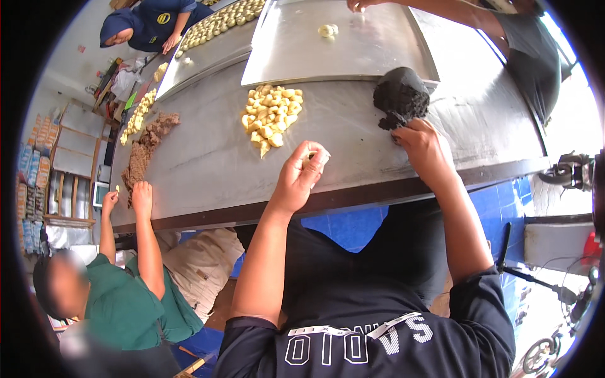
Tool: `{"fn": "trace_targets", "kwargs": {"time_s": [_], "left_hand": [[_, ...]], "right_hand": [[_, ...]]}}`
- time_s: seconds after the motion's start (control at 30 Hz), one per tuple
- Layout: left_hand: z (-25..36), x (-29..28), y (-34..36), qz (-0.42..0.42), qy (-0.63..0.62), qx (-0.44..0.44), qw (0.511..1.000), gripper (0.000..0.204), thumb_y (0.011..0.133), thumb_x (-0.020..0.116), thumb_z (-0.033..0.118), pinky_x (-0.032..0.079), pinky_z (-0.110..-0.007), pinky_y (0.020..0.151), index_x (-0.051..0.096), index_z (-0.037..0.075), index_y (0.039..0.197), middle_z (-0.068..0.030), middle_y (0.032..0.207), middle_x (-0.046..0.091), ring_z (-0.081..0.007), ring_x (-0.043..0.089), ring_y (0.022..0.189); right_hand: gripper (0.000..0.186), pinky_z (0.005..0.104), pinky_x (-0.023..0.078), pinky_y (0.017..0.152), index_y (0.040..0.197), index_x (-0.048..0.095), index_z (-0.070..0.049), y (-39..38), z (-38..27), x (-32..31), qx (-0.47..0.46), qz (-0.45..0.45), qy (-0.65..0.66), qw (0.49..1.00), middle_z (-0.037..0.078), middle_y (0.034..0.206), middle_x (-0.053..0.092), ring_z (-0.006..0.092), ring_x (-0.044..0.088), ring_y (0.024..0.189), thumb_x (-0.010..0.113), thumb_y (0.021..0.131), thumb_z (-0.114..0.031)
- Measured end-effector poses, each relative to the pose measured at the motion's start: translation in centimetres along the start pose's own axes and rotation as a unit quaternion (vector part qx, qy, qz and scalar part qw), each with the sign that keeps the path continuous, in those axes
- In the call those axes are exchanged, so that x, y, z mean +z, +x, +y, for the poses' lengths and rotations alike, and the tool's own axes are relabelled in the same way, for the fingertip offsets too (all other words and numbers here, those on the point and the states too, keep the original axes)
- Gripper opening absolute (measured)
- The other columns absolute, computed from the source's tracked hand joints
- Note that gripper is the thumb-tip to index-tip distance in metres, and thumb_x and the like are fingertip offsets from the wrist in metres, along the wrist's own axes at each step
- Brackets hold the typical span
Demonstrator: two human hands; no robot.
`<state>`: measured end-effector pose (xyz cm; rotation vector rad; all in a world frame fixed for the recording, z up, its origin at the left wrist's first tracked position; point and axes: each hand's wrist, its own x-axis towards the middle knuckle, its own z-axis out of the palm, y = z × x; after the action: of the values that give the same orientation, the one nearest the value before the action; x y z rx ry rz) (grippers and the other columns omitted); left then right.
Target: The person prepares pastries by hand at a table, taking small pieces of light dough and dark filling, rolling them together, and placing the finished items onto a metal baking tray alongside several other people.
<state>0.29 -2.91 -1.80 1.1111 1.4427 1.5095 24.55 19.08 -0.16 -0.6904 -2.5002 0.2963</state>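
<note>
My left hand is raised just above the table's front edge, its fingers curled round a small piece of pale dough. A dark spot shows between the fingers, too small to make out. To the right, my right hand pinches at the crumbly lower edge of a mound of black paste, with the fingertips partly hidden. Ahead of my left hand lies a heap of pale yellow dough pieces. Beyond both piles is a metal tray bearing a single small dough ball.
A second tray holds rows of dough balls. At the left, a person in green works beside brown filling and dough pieces. One person in dark blue stands across; another's arm reaches over the tray.
</note>
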Motion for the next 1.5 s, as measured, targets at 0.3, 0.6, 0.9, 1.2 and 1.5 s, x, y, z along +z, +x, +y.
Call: {"fn": "trace_targets", "kwargs": {"time_s": [0.3,0.6,0.9,1.2,1.5], "left_hand": [[0.4,0.6,0.2,0.069,0.167,0.134,0.974,0.031,0.095,0.098,0.021,0.050,-0.026,0.067,0.072,0.006,0.105,0.0027,0.084,0.063,-0.0039,0.058,0.079],[0.7,1.6,1.1,0.050,0.315,0.092,0.943,0.073,0.050,0.115,0.047,0.057,-0.040,0.075,0.068,0.006,0.089,-0.0079,0.084,0.070,-0.0271,0.070,0.077],[0.9,4.2,1.0,-0.006,0.391,0.081,0.917,0.071,0.057,0.109,0.055,0.057,-0.043,0.066,0.067,0.005,0.085,-0.0089,0.078,0.072,-0.0346,0.071,0.068],[-0.6,1.8,1.4,-0.006,0.097,0.032,0.995,0.045,0.094,0.096,0.038,0.045,-0.029,0.070,0.067,0.004,0.093,-0.0011,0.082,0.064,-0.0105,0.056,0.076],[-0.4,-3.1,-1.1,0.131,-0.058,0.043,0.989,0.046,0.115,0.072,0.044,0.042,-0.026,0.064,0.064,0.006,0.090,-0.0043,0.088,0.065,-0.0109,0.057,0.073]], "right_hand": [[0.017,0.0453,0.062,0.093,0.109,0.085,-0.008,-0.1,-3.0,0.9,-0.055,-0.040,0.062,0.996,0.011,0.106,0.078,0.0345,0.075,0.109,0.082,0.092,-0.006],[0.017,0.0468,0.063,0.084,0.107,0.080,-0.002,2.1,-7.1,-0.4,-0.013,-0.042,0.323,0.945,0.017,0.098,0.079,0.0403,0.078,0.094,0.082,0.091,-0.004],[0.045,0.0481,0.061,0.090,0.113,0.070,0.000,2.4,-7.7,1.4,0.032,-0.093,0.321,0.942,0.019,0.107,0.076,0.0421,0.075,0.103,0.092,0.074,-0.007],[0.020,0.0479,0.062,0.098,0.116,0.080,-0.002,3.7,-0.9,0.7,-0.054,-0.027,0.011,0.998,0.012,0.120,0.074,0.0351,0.072,0.117,0.076,0.099,-0.011],[0.020,0.0476,0.058,0.107,0.112,0.079,-0.004,0.9,-1.3,-1.1,0.047,-0.073,0.118,0.989,0.015,0.132,0.071,0.0402,0.069,0.124,0.071,0.093,-0.003]]}}
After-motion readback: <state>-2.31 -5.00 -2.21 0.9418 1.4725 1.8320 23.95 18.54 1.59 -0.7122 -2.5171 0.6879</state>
